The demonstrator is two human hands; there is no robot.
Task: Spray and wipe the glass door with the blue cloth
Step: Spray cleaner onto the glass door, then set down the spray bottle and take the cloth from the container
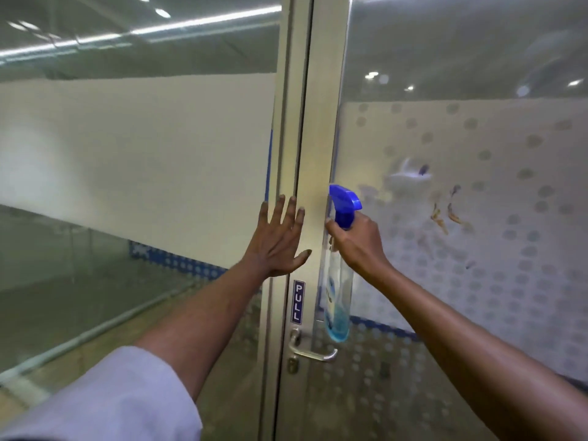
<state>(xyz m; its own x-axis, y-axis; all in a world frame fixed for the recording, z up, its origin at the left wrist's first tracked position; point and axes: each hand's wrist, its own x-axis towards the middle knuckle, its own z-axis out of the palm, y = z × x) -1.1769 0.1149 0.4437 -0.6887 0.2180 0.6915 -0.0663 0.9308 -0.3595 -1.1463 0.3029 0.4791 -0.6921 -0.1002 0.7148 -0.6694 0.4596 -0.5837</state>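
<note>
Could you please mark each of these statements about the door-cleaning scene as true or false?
1. The right hand holds a spray bottle with a blue trigger head. True.
2. The left hand is wiping the glass with a blue cloth. False: it rests flat and open against the door frame, and no cloth is in view.
3. The sign above the door handle reads PUSH. False: it reads PULL.
4. The bottle's blue liquid sits only near its bottom. True.
5. The glass door carries a dotted frosted pattern. True.
</note>
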